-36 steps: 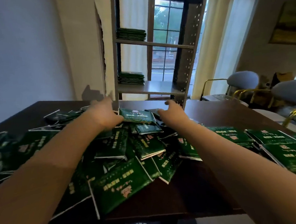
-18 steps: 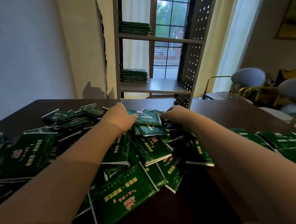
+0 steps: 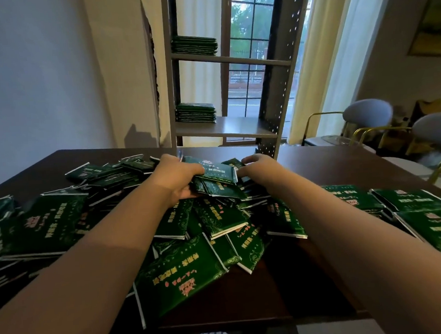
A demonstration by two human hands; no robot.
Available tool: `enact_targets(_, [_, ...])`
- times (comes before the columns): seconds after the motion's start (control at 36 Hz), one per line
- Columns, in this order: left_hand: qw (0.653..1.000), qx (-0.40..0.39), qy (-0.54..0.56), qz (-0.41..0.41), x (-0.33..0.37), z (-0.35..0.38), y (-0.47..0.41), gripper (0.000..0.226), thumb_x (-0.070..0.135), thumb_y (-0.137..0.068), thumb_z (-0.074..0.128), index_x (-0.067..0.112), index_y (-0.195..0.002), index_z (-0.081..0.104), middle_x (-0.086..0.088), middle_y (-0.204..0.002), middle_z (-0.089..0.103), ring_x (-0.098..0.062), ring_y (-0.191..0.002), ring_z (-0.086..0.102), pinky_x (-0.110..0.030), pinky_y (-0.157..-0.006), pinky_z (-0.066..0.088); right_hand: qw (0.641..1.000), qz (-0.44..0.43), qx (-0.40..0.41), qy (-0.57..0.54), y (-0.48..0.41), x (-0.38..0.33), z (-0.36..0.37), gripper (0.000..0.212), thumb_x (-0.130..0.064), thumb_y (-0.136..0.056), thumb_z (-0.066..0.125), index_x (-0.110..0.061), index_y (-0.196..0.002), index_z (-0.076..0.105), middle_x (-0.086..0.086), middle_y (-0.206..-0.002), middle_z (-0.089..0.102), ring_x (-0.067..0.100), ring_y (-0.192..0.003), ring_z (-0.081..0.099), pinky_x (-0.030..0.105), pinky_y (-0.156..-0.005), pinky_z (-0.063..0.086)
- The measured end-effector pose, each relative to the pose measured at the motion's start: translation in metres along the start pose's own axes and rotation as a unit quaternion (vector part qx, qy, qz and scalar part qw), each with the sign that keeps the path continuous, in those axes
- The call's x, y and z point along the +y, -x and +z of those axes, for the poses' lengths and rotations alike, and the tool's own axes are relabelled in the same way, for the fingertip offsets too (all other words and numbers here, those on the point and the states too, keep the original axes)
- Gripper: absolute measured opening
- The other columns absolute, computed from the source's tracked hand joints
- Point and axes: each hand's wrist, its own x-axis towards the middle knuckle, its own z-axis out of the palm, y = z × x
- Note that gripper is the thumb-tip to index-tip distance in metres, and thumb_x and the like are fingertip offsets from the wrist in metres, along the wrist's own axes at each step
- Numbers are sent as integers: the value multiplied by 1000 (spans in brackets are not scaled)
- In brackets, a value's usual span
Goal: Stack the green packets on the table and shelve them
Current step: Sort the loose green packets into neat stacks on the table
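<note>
Left hand (image 3: 178, 178) and right hand (image 3: 259, 167) now grip a packet bundle (image 3: 216, 178), pressed closer together than before; bare tabletop (image 3: 330, 162) lies far right.

Window and chairs in a room
A window (image 3: 250, 36) with pale curtains (image 3: 336, 56) shows green trees outside. Grey chairs (image 3: 368, 112) with gold frames stand at the right, below a picture (image 3: 435, 24).

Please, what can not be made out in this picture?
Head view only:
- Right hand grip: fingertips hidden behind the bundle of packets that the left hand holds.
- Shelf stacks: too small to count.
- Packet print: blurred.
- Outer packets: cut off by both side edges.
</note>
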Motion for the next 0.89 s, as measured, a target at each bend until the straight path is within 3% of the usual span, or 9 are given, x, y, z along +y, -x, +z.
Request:
enact_targets(0.08, [1000,21,-2,-2,-5,-1,-2,51,-2,-87,71,12,-122,36,-16,-117,61,-28,-87,70,-33,-49,59,998,16,16,-50,6,-1,-3,59,-8,-85,74,-12,-139,50,6,-102,58,20,-86,60,27,-60,49])
enact_targets(0.19, [999,36,16,-5,-7,-4,-5,75,-1,-83,73,12,-145,33,-17,-124,58,-29,-93,69,-33,-52,58,988,30,56,-142,11,-1,-9,73,0,-78,76,-15,-142,45,15,-117,62,33,-95,68,45,-76,60])
enact_targets(0.31, [998,47,29,7,-5,-4,-2,84,-4,-82,72,16,-150,26,-17,-126,56,-20,-77,62,-28,-46,55,969,-25,110,-221,20,-3,-21,50,2,-84,65,-18,-127,50,13,-110,65,29,-84,70,35,-57,60])
enact_targets(0.39, [998,49,30,11,-4,-5,-1,71,-3,-80,72,10,-141,37,-15,-120,58,-20,-78,62,-29,-46,55,948,-75,117,-287,26,-5,-31,45,-2,-87,62,-20,-127,51,10,-108,66,28,-86,71,39,-64,62])
enact_targets(0.44, [999,35,27,11,-3,-1,0,59,-4,-81,70,5,-133,44,-16,-115,62,-24,-84,67,-31,-49,57,941,-89,74,-319,29,-6,-35,47,-1,-87,62,-19,-130,53,12,-109,67,30,-86,72,44,-69,62])
enact_targets(0.56, [1000,16,1,15,-5,11,3,26,-3,-83,69,1,-107,59,-10,-87,62,-17,-63,62,-29,-57,55,960,-125,-25,-249,35,-6,-26,44,2,-86,63,-18,-124,59,9,-102,72,22,-77,73,34,-63,59])
enact_targets(0.67, [1000,-5,11,16,-8,12,1,23,-2,-74,70,6,-93,59,-12,-88,60,-24,-76,61,-36,-74,55,969,-144,-45,-198,32,-4,-16,36,2,-84,63,-23,-110,69,4,-100,75,22,-85,71,37,-77,59])
enact_targets(0.81, [995,-60,77,3,-10,15,5,23,-15,-82,49,3,-94,57,-17,-90,64,-32,-83,67,-47,-83,58,972,-105,-123,-173,32,-2,-8,42,-4,-86,63,-26,-122,66,17,-107,73,34,-94,71,46,-86,59])
enact_targets(0.89, [990,-101,95,-3,-10,14,9,42,-14,-76,44,-4,-114,58,-24,-106,63,-37,-97,67,-50,-88,57,970,-112,-146,-158,33,-1,-2,45,-4,-86,60,-30,-123,65,17,-106,73,36,-96,71,49,-89,58])
